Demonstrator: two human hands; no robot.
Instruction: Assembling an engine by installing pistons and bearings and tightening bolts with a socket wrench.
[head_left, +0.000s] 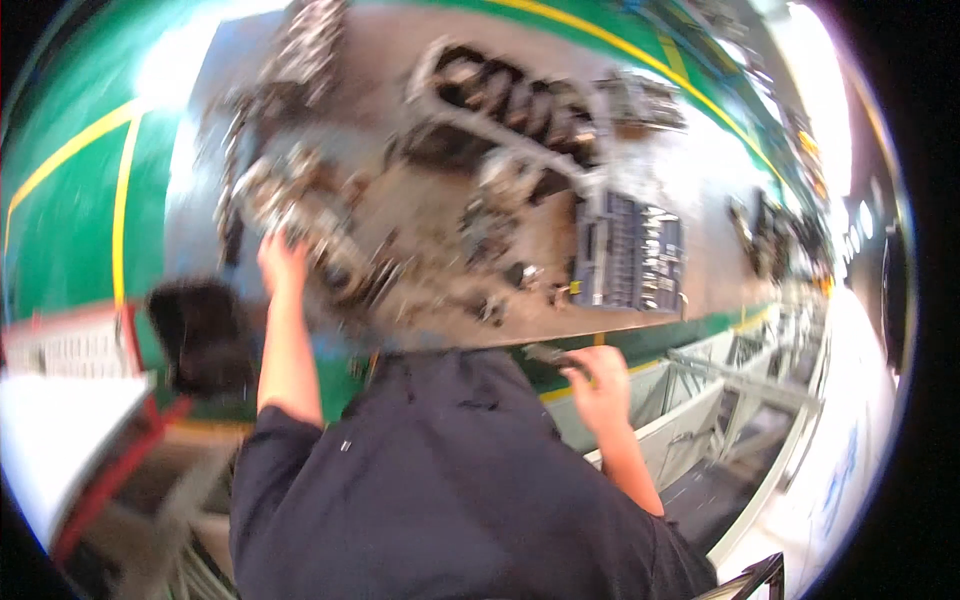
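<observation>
Motion blur smears much of the view. My left hand (285,262) reaches forward to the table's left part and touches a cluster of greasy metal machine parts (300,205). Its fingers are too blurred to show whether they grip anything. Close to my body, just off the table's near edge, my right hand (600,385) is closed around a hand tool (548,356) with a dark handle and a grey metal end; its exact kind is unclear. Beyond the hands, an engine block (515,105) with a row of large round openings lies on the metal table (400,305).
A blue tool case (630,252) with rows of shiny pieces sits at the table's right. Small loose parts (488,308) lie near the front edge. A black seat-like pad (200,335) stands at left, a grey metal frame (720,400) at right. Green floor (70,220) carries yellow lines.
</observation>
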